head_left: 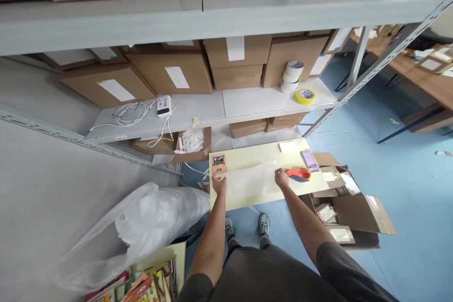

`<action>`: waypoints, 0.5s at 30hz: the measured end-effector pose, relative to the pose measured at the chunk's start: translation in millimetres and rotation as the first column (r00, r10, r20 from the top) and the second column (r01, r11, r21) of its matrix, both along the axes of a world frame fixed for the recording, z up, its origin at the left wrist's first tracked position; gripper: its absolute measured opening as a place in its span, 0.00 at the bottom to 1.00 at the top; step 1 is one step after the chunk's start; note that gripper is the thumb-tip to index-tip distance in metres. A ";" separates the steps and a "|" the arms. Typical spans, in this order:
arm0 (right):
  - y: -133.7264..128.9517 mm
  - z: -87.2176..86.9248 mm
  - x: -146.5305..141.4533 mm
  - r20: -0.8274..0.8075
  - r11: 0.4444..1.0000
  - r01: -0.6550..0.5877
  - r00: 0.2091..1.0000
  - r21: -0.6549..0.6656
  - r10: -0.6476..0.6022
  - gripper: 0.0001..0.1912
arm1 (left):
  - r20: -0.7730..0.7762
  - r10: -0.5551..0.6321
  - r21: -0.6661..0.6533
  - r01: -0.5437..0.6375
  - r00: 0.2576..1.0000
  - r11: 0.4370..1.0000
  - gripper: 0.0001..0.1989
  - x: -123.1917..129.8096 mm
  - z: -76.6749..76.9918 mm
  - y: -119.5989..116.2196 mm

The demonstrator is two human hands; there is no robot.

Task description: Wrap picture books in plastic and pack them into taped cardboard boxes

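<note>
A translucent white plastic sheet (251,180) lies stretched across the pale yellow tabletop (244,156). My left hand (219,184) is closed at the sheet's left end, thumb and fingers pinched together. Just beyond it lies a small flat item with a colourful picture (218,160), its near part partly covered by the hand. My right hand (281,178) is closed on the sheet's right end. Right beside that hand lies a red and blue tape dispenser (299,174). Farther right is a phone-shaped thing with a blurred purple face (309,160). A white paper (288,146) lies at the back edge.
A metal shelf (244,104) with cardboard boxes, tape rolls (292,75), yellow tape (305,96) and a cabled white device (164,106) stands ahead. An open carton (357,212) is at right. A plastic bag (155,217) and a crate of books (148,288) are at left.
</note>
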State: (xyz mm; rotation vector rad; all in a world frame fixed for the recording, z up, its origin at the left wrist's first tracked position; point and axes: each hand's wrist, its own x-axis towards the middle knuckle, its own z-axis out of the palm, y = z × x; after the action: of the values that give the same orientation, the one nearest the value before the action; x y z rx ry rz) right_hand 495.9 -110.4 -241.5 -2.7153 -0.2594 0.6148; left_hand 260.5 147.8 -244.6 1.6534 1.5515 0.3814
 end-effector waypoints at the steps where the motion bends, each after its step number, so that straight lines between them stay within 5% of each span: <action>1: 2.1 -3.5 -0.4 -0.026 0.999 0.024 0.999 -0.022 -0.025 0.18 | -0.052 0.038 0.051 -0.035 0.998 0.998 0.24 -2.5 -4.0 -2.3; 4: 7.9 -11.8 2.4 -0.102 0.994 0.082 0.991 -0.071 -0.089 0.19 | -0.091 -0.177 0.177 0.191 0.980 0.965 0.15 -11.2 -18.7 -16.2; 8: 5.4 -19.9 13.5 -0.098 0.988 0.140 0.984 -0.058 -0.146 0.20 | -0.120 -0.651 0.091 0.661 0.749 0.745 0.20 -17.3 -43.6 -39.6; 12: -10.4 -19.8 13.7 0.039 0.988 0.150 0.988 -0.022 -0.150 0.26 | -0.245 -0.706 0.001 0.728 0.665 0.685 0.30 -15.7 -63.0 -56.5; 15: -17.8 -17.0 -4.1 0.163 0.999 -0.025 0.986 0.027 0.020 0.28 | -0.301 -0.695 -0.003 0.728 0.654 0.686 0.35 -15.6 -68.1 -63.5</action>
State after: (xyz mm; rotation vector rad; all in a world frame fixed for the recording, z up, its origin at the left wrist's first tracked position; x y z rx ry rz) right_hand 491.8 -128.2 -258.5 -2.7408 -0.3371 0.3912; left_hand 244.9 84.3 -312.7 2.3354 0.9268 -0.2081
